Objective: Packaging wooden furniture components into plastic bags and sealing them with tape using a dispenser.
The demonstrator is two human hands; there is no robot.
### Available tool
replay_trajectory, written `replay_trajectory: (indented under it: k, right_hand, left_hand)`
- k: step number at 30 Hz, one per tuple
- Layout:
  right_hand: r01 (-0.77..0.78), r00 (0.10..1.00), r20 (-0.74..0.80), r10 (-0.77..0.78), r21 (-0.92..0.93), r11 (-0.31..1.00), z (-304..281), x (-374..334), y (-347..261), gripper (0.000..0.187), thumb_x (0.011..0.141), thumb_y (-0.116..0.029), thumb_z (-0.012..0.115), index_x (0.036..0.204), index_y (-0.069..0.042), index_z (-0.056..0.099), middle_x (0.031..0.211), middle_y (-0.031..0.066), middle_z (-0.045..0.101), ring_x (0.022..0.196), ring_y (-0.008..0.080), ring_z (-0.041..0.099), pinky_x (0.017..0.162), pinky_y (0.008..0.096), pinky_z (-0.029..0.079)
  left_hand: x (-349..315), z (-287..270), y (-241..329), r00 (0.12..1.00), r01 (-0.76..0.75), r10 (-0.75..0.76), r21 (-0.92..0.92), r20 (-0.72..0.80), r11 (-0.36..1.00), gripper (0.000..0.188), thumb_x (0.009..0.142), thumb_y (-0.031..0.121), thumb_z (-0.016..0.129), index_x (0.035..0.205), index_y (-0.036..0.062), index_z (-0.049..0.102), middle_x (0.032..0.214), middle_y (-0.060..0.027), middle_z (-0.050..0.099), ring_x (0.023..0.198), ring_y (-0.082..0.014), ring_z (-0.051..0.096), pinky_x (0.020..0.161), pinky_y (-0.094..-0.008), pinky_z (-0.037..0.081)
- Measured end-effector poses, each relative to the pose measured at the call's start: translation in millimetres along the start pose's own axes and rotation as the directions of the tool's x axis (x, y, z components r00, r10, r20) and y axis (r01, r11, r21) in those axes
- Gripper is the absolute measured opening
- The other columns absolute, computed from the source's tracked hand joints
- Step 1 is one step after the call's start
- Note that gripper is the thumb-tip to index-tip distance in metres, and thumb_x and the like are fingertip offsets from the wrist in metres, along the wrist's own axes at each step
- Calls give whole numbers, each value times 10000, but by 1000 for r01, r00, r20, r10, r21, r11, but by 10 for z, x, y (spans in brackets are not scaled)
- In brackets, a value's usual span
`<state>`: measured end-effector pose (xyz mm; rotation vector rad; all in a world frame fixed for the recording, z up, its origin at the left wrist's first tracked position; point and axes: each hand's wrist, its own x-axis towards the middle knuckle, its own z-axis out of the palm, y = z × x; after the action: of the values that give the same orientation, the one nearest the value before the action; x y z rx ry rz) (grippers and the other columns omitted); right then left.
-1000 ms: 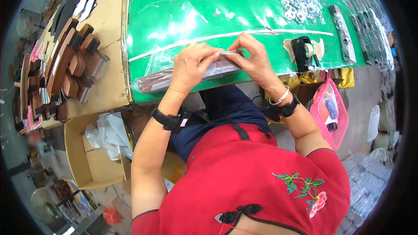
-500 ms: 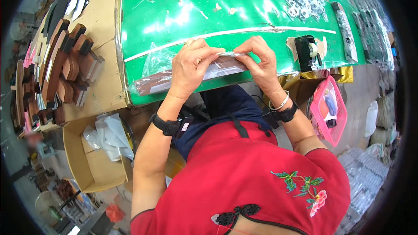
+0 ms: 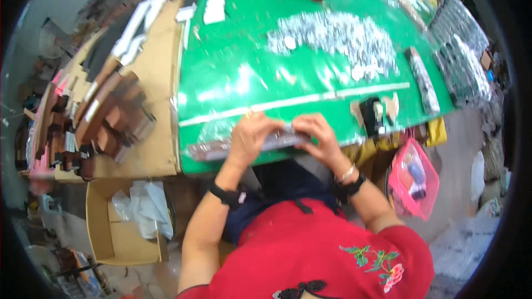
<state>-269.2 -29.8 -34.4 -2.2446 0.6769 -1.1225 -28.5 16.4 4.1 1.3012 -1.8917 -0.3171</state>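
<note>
A long brown bar in a clear plastic bag (image 3: 211, 150) lies along the near edge of the green table (image 3: 219, 86). Both my hands are closed on the bag's upper side, close together, fingers bent into a pinch. My left hand (image 3: 249, 137) grips near the middle of the package and hides part of it. At its right end my right hand (image 3: 317, 135) holds the film between thumb and fingers. The picture is smeared, so the exact fold of plastic at the fingertips is unclear. Just beyond the package runs a long white strip (image 3: 302, 101).
A black tape dispenser (image 3: 372, 116) stands right of my hands. Many small metallic pieces (image 3: 338, 39) are spread farther back. Brown curved parts (image 3: 105, 113) are piled on cardboard at left. Below the table edge are a cardboard box (image 3: 119, 243) and a pink basket (image 3: 399, 180).
The view has tilted, so more of the far table shows and everything sits lower in the picture. My hands keep pinching the bag, the right fingers slightly more closed in.
</note>
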Motion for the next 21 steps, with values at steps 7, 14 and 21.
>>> replay_trajectory:
  k: [7,14,21]
  right_hand:
    - [-17,998,-69,14,-46,999,160,-91,31,571,700,-24,828,1245,-125,690,1299,124,646,1214,353,596,1030,433,498]
    - [-86,988,-126,84,-9,996,138,-171,-138,538,737,-19,812,1248,-102,664,1326,140,615,1217,358,566,1009,439,493]
    - [-117,991,-60,118,18,993,196,-99,-89,533,750,-12,797,1254,-115,660,1342,109,611,1225,349,562,1038,449,475]
  left_hand:
    - [-390,87,129,992,-111,128,374,-21,921,502,790,362,808,1271,243,722,1103,-41,639,1030,-264,588,873,-424,447]
    - [-382,163,191,992,-90,118,424,-41,901,493,774,360,817,1250,262,728,1182,-41,640,1067,-278,595,871,-432,463]
    - [-373,151,69,995,-90,101,369,-11,925,442,810,368,797,1215,211,721,1310,20,677,1136,-217,627,903,-399,456]
